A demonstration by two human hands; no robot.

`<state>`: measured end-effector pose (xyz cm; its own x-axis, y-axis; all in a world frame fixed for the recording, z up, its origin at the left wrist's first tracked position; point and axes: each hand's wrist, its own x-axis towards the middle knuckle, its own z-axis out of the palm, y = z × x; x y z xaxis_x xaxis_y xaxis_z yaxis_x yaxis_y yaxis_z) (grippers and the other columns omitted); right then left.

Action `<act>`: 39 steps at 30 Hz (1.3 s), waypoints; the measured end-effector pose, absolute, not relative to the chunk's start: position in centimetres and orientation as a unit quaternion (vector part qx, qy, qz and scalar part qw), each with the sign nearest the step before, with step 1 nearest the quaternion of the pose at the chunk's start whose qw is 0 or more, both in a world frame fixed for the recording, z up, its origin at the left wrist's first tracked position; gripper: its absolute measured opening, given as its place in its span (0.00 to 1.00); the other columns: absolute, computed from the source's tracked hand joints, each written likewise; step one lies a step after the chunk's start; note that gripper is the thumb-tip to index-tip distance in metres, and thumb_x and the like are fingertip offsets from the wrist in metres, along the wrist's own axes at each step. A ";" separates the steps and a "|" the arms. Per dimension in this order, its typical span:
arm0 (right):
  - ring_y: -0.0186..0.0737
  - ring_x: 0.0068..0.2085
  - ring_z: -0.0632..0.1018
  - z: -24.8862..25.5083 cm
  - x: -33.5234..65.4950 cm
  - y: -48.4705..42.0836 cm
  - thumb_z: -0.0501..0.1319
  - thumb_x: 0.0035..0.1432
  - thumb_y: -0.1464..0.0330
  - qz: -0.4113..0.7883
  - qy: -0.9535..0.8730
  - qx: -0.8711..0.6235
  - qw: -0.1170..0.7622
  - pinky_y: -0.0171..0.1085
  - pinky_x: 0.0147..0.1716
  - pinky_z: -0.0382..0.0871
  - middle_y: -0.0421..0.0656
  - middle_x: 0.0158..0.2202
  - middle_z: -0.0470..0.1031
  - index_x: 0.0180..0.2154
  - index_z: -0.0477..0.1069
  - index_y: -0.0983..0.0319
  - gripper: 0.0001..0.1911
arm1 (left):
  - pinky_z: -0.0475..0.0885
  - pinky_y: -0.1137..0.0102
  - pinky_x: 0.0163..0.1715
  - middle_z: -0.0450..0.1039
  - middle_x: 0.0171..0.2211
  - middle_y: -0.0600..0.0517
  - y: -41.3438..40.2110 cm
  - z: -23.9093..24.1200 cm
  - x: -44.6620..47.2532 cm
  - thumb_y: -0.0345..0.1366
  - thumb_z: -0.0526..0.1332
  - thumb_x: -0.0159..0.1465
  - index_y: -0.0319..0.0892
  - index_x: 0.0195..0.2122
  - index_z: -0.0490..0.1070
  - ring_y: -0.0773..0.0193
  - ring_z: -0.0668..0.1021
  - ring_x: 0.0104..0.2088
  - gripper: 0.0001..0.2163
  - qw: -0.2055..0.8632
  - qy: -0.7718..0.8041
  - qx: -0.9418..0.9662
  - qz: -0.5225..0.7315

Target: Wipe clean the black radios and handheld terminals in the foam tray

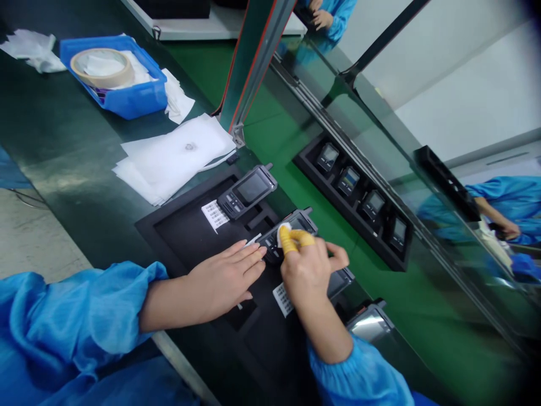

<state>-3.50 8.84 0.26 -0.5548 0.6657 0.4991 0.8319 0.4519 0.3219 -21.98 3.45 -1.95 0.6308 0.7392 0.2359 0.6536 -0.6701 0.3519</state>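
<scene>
My left hand lies flat with its fingers stretched out, its fingertips on the lower end of a black handheld radio with a screen and keypad. Yellow finger cots cover fingers of my right hand, which pinches a small white wipe against the radio's face. To the upper left, a second handheld radio rests in the black foam tray, beside a white barcode label. Another barcode label lies below my right hand, which partly hides a third radio.
White sheets are stacked beyond the tray, near a blue bin holding a tape roll. A metal post rises behind. Across the green surface, another black tray holds several radios. Co-workers' blue sleeves show beyond the clear partition.
</scene>
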 end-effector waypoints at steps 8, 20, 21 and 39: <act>0.36 0.40 0.69 -0.3 -4.5 4.9 0.53 0.56 0.77 -0.175 -0.899 -0.371 0.152 0.43 0.46 0.49 0.41 0.38 0.74 0.34 0.73 0.60 0.12 | 0.59 0.59 0.59 0.76 0.43 0.46 3.3 0.3 -24.0 0.32 0.49 0.68 0.37 0.39 0.71 0.58 0.73 0.51 0.11 0.157 0.413 0.845 0.301; 0.37 0.36 0.65 1.4 -9.1 15.3 0.53 0.48 0.81 -0.266 -0.843 -0.421 0.204 0.45 0.44 0.47 0.41 0.37 0.72 0.30 0.74 0.59 0.15 | 0.53 0.52 0.61 0.59 0.61 0.37 5.7 -1.4 -29.2 0.35 0.57 0.64 0.33 0.46 0.70 0.48 0.60 0.62 0.12 0.080 0.507 0.844 0.159; 0.37 0.36 0.65 1.1 -9.5 15.4 0.53 0.49 0.81 -0.267 -0.843 -0.423 0.197 0.45 0.44 0.48 0.42 0.37 0.72 0.30 0.73 0.60 0.15 | 0.53 0.53 0.61 0.59 0.60 0.36 5.7 -1.4 -29.1 0.35 0.57 0.64 0.33 0.45 0.70 0.49 0.61 0.62 0.12 0.084 0.506 0.844 0.157; 0.36 0.36 0.66 0.2 -13.0 13.7 0.52 0.58 0.77 -0.248 -0.899 -0.328 0.152 0.44 0.46 0.48 0.42 0.38 0.74 0.38 0.73 0.60 0.13 | 0.53 0.56 0.62 0.58 0.61 0.35 5.4 -1.8 -28.7 0.35 0.57 0.64 0.33 0.43 0.70 0.50 0.60 0.63 0.11 0.126 0.507 0.834 0.179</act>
